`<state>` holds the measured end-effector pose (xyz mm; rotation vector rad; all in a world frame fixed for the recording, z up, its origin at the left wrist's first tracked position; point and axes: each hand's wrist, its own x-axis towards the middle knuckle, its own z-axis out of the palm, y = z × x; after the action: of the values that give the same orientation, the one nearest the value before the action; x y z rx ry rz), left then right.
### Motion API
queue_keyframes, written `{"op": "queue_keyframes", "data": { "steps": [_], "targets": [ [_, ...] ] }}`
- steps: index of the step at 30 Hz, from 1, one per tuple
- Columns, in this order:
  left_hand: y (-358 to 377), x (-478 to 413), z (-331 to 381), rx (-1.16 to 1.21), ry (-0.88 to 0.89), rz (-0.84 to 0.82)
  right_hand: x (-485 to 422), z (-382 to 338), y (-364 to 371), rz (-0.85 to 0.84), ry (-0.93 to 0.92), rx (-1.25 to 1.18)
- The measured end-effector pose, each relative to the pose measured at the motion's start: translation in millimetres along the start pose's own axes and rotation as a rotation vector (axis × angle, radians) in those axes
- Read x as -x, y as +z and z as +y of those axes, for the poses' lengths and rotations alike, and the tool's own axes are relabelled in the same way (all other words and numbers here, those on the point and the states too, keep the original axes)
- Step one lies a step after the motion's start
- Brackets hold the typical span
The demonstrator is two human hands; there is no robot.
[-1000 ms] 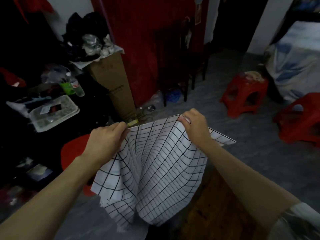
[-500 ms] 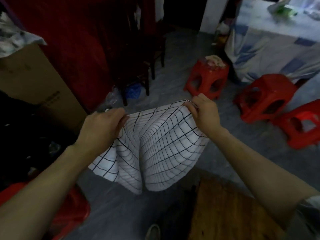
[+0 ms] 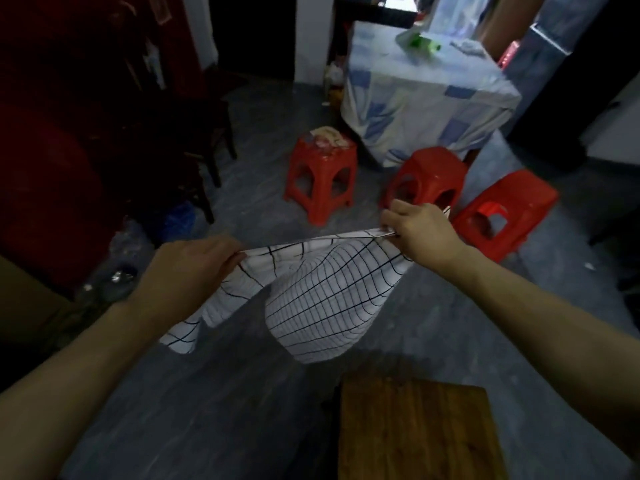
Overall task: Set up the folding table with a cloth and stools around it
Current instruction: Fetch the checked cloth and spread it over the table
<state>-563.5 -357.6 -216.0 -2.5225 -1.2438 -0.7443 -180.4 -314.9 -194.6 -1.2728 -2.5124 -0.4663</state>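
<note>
One upper corner of the white grid-patterned cloth [image 3: 322,306] is gripped by the left hand [image 3: 188,271], fingers curled over the bunched edge. The cloth is held in the air above the floor, top edge stretched, body sagging in folds. Its other corner is pinched by the right hand [image 3: 424,233]. The wooden surface [image 3: 415,431] lies below, apart from the cloth.

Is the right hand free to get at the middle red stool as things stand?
Probably not yet. The right hand grips one end of the checked cloth, the left hand the other, so it is occupied. Nothing seems to stand between it and the middle red stool, which sits on the floor beyond.
</note>
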Motion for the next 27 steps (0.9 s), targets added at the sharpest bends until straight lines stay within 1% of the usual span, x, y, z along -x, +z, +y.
{"op": "queue_keyframes", "data": {
  "steps": [3,8,12,15,17,21,27],
  "targets": [
    [10.1,-23.6,46.2,-0.008,0.088,-0.042,44.7,24.1,-26.7,-0.035,0.144,0.077],
    [10.5,-52.0,149.6,0.029,0.192,-0.093,146.0,63.2,-82.3,-0.016,0.262,0.157],
    [2.6,-60.0,232.4,0.05,0.243,-0.093,226.9,79.8,-128.2,0.043,0.411,0.117],
    [-3.7,-62.8,273.7,0.034,0.265,-0.113,275.1,80.2,-146.5,0.108,0.526,0.024],
    [-9.5,-63.3,291.3,0.011,0.265,-0.117,298.7,76.4,-150.1,0.136,0.58,-0.036],
    [-21.3,-65.8,307.3,-0.051,0.258,-0.097,321.9,65.5,-146.4,0.152,0.612,-0.167],
    [-5.1,-81.3,284.3,-0.063,0.233,-0.146,312.8,67.9,-119.0,0.081,0.677,-0.254]
  ]
}}
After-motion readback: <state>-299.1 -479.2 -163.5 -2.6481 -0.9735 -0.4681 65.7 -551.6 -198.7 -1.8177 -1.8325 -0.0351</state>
